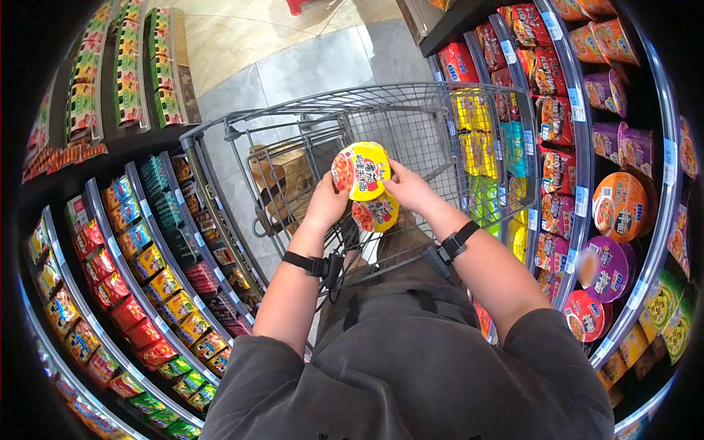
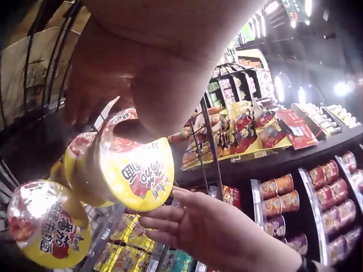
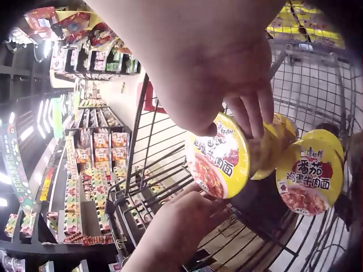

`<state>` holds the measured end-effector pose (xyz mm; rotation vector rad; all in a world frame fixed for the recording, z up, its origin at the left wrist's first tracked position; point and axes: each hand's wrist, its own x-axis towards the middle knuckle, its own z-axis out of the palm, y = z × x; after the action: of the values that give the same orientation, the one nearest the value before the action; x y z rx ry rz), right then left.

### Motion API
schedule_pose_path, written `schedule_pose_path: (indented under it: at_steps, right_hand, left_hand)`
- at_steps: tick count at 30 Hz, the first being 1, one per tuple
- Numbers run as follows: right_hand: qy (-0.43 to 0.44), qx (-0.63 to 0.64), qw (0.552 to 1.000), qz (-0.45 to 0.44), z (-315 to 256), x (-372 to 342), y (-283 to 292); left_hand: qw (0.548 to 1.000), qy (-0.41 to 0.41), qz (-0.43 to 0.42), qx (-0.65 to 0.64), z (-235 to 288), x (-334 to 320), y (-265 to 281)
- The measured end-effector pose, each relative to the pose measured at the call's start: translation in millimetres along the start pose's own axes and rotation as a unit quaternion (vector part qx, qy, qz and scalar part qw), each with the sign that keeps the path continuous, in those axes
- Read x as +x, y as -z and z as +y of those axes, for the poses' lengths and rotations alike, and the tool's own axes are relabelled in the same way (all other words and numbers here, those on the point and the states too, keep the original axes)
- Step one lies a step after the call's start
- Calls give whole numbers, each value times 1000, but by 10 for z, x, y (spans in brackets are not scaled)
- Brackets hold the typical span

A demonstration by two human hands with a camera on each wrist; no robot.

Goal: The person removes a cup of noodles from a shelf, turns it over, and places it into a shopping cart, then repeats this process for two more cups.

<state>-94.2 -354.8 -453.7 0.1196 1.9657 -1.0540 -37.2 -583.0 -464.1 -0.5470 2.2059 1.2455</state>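
Note:
In the head view, my left hand [image 1: 328, 199] and right hand [image 1: 412, 189] hold a yellow instant noodle cup [image 1: 361, 165] from opposite sides, its round printed lid facing up. The right wrist view shows my right thumb over the lid's edge, with the fingers around the side of the held noodle cup [image 3: 224, 153]. My left hand [image 3: 181, 221] is at its lower edge there. A second cup with the same lid [image 1: 375, 214] is just below, partly covered by the held one; it appears apart from it in the left wrist view [image 2: 50, 226].
A grey wire shopping cart [image 1: 315, 103] surrounds both hands in front of me. Inside its left part is a brown cardboard box [image 1: 275, 176]. Shelves of snack packets [image 1: 139, 271] line the left; shelves of noodle packs and bowls [image 1: 623, 205] line the right. Grey floor tiles [image 1: 315, 66] lie ahead.

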Motion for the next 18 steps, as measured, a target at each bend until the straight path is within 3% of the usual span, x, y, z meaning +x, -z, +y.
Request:
schedule_pose_path:
  at_steps: [3, 6, 8, 10, 13, 18]
  right_hand:
    - [18, -19, 999, 22, -62, -57, 9]
    - [16, 60, 998, 18, -120, -136, 46]
    - [10, 178, 984, -2, -210, -285, 121]
    - [28, 195, 980, -2, -467, -599, 253]
    - [69, 317, 945, -38, -728, -1134, 389]
    - [82, 433, 890, -113, -995, -1893, 308]
  left_hand:
    - [999, -14, -4, -38, 58, -44, 59]
    - [999, -36, -9, -32, 135, -174, 202]
    - [993, -104, -19, -43, 240, -365, 351]
    - [992, -126, -29, -2, 472, -657, 576]
    - [968, -243, -66, -1, 732, -1212, 904]
    - [938, -341, -33, -51, 1079, -1976, 1167]
